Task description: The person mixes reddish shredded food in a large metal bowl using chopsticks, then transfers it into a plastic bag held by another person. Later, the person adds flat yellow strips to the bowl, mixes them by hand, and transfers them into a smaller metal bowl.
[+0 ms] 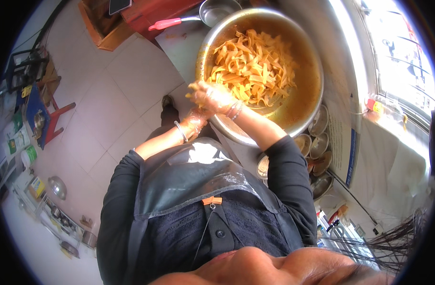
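Note:
My left hand [196, 121], with a silver bangle at the wrist, meets my right hand [214, 98] beside the near left rim of a large metal basin [303, 103]. Both hands look wet and coated with orange-yellow sauce or oil. The right hand, wearing bracelets, lies above the left and partly covers it; its fingers are blurred, with yellowish residue at the tips. Whether anything is held between the palms is hidden. Inside the basin lies a heap of wide, flat orange-coloured strips [255, 67], like noodles or tofu skin. Oily sauce smears the basin's inner wall.
A saucepan [219, 12] with a pink handle [165, 24] stands behind the basin. Several bowls [319, 145] sit to its right, by the wall. A blue-topped stool [39, 115] and a metal bowl [57, 187] are on the left. A bright window [399, 50] is at right.

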`<state>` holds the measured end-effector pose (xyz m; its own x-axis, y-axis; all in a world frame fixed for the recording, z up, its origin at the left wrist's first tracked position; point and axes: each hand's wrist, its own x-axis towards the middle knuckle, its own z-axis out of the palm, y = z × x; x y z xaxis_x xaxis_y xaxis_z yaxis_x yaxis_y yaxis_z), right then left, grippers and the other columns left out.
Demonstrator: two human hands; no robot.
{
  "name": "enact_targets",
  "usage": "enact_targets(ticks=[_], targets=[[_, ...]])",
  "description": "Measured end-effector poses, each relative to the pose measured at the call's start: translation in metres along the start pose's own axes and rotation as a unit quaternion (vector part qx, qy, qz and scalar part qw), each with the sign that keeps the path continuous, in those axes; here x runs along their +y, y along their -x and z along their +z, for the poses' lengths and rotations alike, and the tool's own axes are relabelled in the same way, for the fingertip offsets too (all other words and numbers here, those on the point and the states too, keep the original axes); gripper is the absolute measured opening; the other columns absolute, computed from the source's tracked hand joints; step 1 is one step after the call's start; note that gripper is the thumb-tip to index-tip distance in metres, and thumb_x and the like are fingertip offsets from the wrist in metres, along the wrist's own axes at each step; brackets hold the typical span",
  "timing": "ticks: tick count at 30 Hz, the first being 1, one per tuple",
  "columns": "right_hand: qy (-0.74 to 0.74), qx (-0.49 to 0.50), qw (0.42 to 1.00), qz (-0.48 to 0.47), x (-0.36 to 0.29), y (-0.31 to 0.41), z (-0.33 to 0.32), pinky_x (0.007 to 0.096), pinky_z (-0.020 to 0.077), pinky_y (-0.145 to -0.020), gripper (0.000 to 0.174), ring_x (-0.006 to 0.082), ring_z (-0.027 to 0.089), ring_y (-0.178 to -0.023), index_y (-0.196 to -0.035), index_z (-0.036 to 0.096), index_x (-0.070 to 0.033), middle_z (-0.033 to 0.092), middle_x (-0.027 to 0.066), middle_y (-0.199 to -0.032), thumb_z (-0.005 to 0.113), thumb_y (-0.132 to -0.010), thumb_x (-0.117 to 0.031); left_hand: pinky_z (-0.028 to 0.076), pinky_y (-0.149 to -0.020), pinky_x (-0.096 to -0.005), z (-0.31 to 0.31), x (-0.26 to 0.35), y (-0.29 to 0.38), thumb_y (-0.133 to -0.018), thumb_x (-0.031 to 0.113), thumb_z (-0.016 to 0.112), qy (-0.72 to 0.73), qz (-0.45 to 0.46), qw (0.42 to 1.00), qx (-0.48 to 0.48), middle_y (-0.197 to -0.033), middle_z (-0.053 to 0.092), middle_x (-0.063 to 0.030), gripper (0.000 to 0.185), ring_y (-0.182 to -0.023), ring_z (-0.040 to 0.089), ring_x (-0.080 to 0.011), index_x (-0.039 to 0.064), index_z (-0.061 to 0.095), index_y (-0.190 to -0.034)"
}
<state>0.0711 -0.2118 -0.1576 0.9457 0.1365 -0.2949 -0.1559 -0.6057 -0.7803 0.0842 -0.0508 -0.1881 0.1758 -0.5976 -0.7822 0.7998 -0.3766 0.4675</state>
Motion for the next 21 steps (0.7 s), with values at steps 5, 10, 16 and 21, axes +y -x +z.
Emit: enact_targets(ticks=[5, 10, 16, 21], targets=[[0.272, 0.002, 0.940, -0.204, 0.030, -0.005, 0.019, 0.0352, 0.0547, -0.083, 0.024, 0.0247, 0.061, -0.110, -0.098, 0.069, -0.016, 0.060, 0.0085, -0.124, 0.064, -0.076, -0.025, 0.030, -0.046, -0.0205, 0.001, -0.014, -0.005, -0.087, 0.030, 0.071, 0.068, 0.029, 0.997, -0.010, -0.067, 0.049, 0.0053, 0.022, -0.055, 0.040, -0.0052, 0.010, 0.061, -0.091], [0.277, -0.023, 0.944, -0.178, 0.023, -0.012, 0.010, 0.0349, 0.0540, -0.086, 0.026, 0.0255, 0.059, -0.115, -0.101, 0.070, -0.017, 0.059, 0.0069, -0.126, 0.064, -0.076, -0.023, 0.030, -0.046, -0.0210, 0.001, -0.015, -0.010, -0.089, 0.025, 0.068, 0.067, 0.014, 0.997, -0.020, -0.068, 0.050, 0.0033, 0.019, -0.054, 0.041, -0.0063, 0.009, 0.060, -0.093], [0.304, -0.005, 0.953, -0.012, 0.017, -0.045, -0.004, 0.0342, 0.0539, -0.084, 0.028, 0.0220, 0.058, -0.118, -0.109, 0.069, -0.021, 0.058, -0.0005, -0.130, 0.060, -0.083, -0.025, 0.034, -0.046, -0.0241, 0.003, 0.004, -0.007, -0.088, 0.019, 0.067, 0.026, 0.012, 1.000, -0.005, -0.068, 0.051, -0.0003, 0.017, -0.053, 0.043, -0.0087, 0.005, 0.058, -0.093], [0.249, 0.082, 0.965, -0.029, 0.041, -0.066, -0.015, 0.0398, 0.0507, -0.089, 0.033, 0.0286, 0.061, -0.111, -0.113, 0.066, -0.014, 0.057, 0.0090, -0.131, 0.055, -0.086, -0.028, 0.035, -0.046, -0.0238, -0.001, -0.004, -0.015, -0.088, 0.021, 0.069, 0.030, 0.033, 0.999, -0.010, -0.065, 0.051, -0.0013, 0.021, -0.052, 0.045, -0.0093, 0.004, 0.058, -0.090]])
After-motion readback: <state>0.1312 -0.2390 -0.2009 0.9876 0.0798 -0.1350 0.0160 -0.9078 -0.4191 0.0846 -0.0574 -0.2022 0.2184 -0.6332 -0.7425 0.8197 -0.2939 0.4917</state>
